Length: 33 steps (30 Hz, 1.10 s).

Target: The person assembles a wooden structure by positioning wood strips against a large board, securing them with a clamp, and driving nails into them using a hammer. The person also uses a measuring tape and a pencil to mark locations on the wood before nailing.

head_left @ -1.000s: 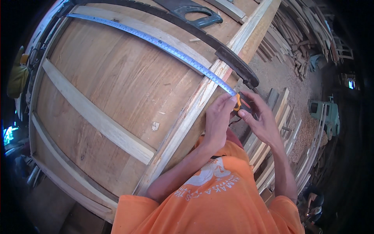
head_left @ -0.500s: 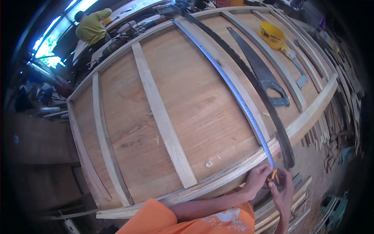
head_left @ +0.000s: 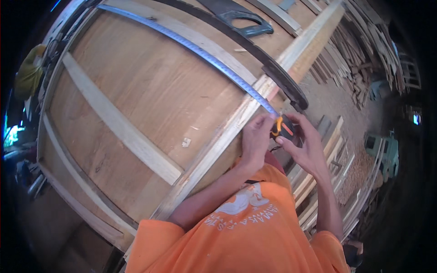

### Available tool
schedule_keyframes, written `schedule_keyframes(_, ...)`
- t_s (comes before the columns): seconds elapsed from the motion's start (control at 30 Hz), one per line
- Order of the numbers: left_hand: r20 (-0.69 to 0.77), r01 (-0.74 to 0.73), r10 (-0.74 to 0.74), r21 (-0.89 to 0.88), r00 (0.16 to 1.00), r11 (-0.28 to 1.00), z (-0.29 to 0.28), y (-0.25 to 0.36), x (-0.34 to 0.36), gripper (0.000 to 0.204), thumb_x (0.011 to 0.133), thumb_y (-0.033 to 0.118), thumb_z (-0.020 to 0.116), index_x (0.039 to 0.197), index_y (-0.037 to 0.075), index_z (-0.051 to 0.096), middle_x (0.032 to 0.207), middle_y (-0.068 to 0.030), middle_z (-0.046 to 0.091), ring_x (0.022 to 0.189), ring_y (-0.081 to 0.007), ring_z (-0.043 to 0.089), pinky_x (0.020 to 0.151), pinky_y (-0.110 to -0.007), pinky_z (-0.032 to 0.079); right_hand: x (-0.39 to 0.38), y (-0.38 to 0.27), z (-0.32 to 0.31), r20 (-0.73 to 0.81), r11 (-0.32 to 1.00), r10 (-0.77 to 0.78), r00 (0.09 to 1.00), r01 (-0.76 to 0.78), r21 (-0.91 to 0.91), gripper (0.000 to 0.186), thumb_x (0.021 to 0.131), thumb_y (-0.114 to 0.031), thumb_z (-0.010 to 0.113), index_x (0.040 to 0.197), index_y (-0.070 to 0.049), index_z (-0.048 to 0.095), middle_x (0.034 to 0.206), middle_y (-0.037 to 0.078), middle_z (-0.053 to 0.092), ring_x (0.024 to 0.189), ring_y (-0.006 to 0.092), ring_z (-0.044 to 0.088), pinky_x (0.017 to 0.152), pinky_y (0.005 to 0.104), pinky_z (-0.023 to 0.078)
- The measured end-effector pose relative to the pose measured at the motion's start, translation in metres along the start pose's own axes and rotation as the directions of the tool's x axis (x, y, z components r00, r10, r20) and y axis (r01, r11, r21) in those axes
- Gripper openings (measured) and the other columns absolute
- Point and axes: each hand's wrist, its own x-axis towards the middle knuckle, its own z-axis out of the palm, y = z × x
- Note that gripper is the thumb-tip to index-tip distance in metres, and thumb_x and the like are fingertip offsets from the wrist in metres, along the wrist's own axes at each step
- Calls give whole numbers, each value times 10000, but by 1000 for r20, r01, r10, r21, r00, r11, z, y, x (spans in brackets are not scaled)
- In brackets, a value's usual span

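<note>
1. Two hands meet at one tape measure [head_left: 283,129] in the head view, the only one I have from this distance; its case sits just past the panel's near rail [head_left: 227,130].
2. I see the left hand [head_left: 257,139] with its fingers closed narrowly at the case's mouth; I judge that this steadies the strip where it emerges.
3. The right hand [head_left: 307,146] grips the case from the other side, thumb near, fingers beyond, probably to hold it against the strip's pull.
4. The blue-white strip [head_left: 195,49] runs out across the framed panel [head_left: 150,68] alongside a batten, perhaps for a straight line. I cannot tell whether its far end is hooked.
5. A long dark saw [head_left: 287,87] lies beside the strip, its near end overhanging the rail; a handsaw [head_left: 227,17] rests beyond, apart from both hands, seemingly parked within reach.
</note>
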Motion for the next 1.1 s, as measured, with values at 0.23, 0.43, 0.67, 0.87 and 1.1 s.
schedule_keyframes(0.23, 45, 50, -49, -15, 998, 999, -3, -5, -6, 248, 1091, 214, 649, 1145, -18, 717, 1013, -76, 743, 861, -110, 714, 766, -269, 603, -10, 4, -4, 9, 997, 74, 997, -75, 24, 650, 813, -201, 888, 1374, 6, 634, 1140, 117, 720, 930, 186, 644, 825, 334, 524)
schedule_keyframes(0.43, 32, 89, -87, -35, 996, 995, -2, -4, -9, 260, 1087, 244, 659, 1142, -5, 711, 1006, -73, 743, 849, -110, 711, 743, -274, 596, -10, 6, -4, 8, 998, 57, 998, -57, 32, 655, 804, -189, 891, 1372, 15, 635, 1116, 107, 728, 912, 173, 640, 815, 332, 521)
schedule_keyframes(0.67, 21, 90, -89, -54, 996, 994, -1, 0, -8, 253, 1078, 268, 665, 1119, 21, 704, 991, -56, 736, 833, -109, 710, 726, -279, 592, -7, -2, -6, 34, 995, 91, 995, -92, 29, 648, 814, -204, 895, 1367, 16, 638, 1116, 101, 732, 898, 164, 635, 804, 329, 520)
schedule_keyframes(0.87, 41, 120, -117, -69, 992, 990, -2, 3, -10, 222, 1065, 255, 683, 1118, 41, 707, 981, -44, 730, 851, -96, 702, 748, -273, 591, -6, 7, -5, 40, 994, 77, 996, -80, 75, 636, 823, -217, 896, 1360, 13, 644, 1107, 89, 731, 878, 147, 624, 776, 317, 514)
schedule_keyframes(1.1, 10, 107, -107, -53, 994, 993, -1, 0, -9, 221, 1059, 245, 692, 1096, 28, 704, 990, -49, 727, 859, -102, 699, 775, -277, 590, -5, 1, -6, 44, 996, 85, 995, -87, 34, 607, 834, -223, 892, 1342, 10, 656, 1061, 70, 730, 834, 129, 601, 742, 301, 508)
